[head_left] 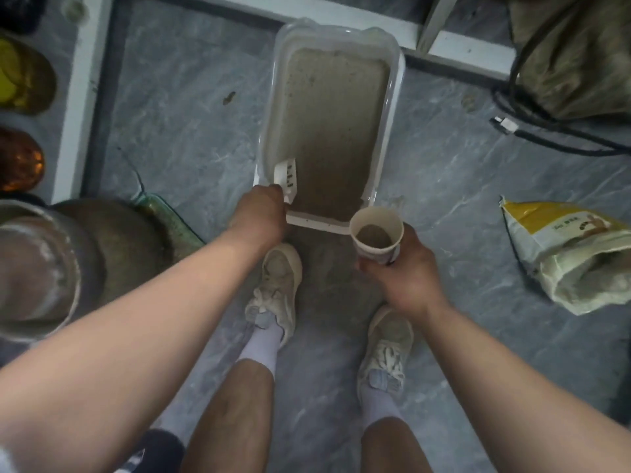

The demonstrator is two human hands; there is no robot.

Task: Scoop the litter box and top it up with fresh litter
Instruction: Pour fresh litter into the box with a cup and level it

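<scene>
A white rectangular litter box (392,107) lies on the grey floor ahead of my feet, with a flat layer of brown litter (334,131) inside. My left hand (259,213) grips a white slotted scoop (287,177) at the box's near left corner, its blade over the litter. My right hand (406,268) holds a paper cup (375,233) upright just in front of the box's near right corner. Some brown litter lies in the bottom of the cup.
An open yellow-and-white litter bag (573,254) lies on the floor to the right. A round bin (41,268) stands at the left, with a green item (167,216) beside it. Black cables (532,110) and a sack lie at the far right. Bowls sit along the left edge.
</scene>
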